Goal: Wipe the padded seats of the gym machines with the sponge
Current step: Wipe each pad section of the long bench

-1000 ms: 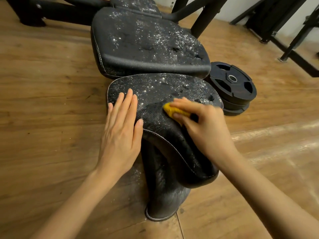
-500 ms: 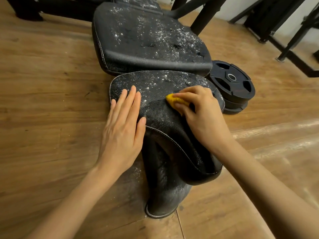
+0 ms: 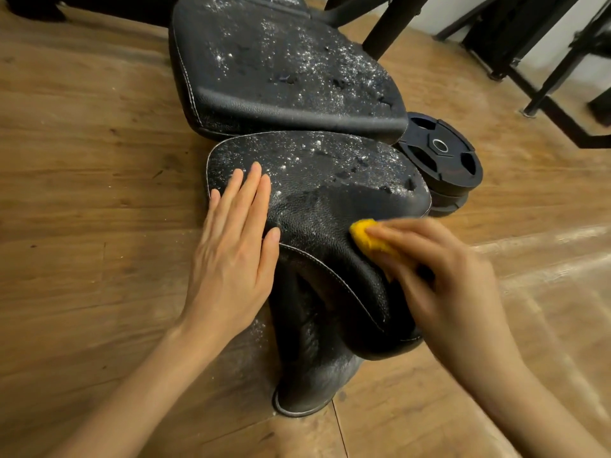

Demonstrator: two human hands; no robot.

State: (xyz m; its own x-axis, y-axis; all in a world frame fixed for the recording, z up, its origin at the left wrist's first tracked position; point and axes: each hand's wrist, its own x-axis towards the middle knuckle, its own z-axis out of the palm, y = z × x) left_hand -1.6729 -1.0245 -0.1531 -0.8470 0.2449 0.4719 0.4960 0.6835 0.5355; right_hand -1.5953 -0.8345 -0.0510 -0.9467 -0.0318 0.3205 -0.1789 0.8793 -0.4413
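Note:
The near black padded seat (image 3: 330, 180) carries white specks across its far half, while the part by the hands looks dark and wet. My left hand (image 3: 234, 249) lies flat with straight fingers on the seat's left edge. My right hand (image 3: 439, 279), blurred by motion, grips a yellow sponge (image 3: 367, 238) and presses it on the seat's near right slope. Beyond it, a larger black back pad (image 3: 281, 67) is heavily speckled with white.
Stacked black weight plates (image 3: 439, 153) lie on the wooden floor (image 3: 82, 160) just right of the seat. Black machine frames (image 3: 545, 71) stand at the back right. A padded black post (image 3: 310, 358) holds the seat up below the hands.
My right hand has drawn the sponge back toward me and to the right, off the seat's middle onto its near right slope. The left hand has stayed flat in place.

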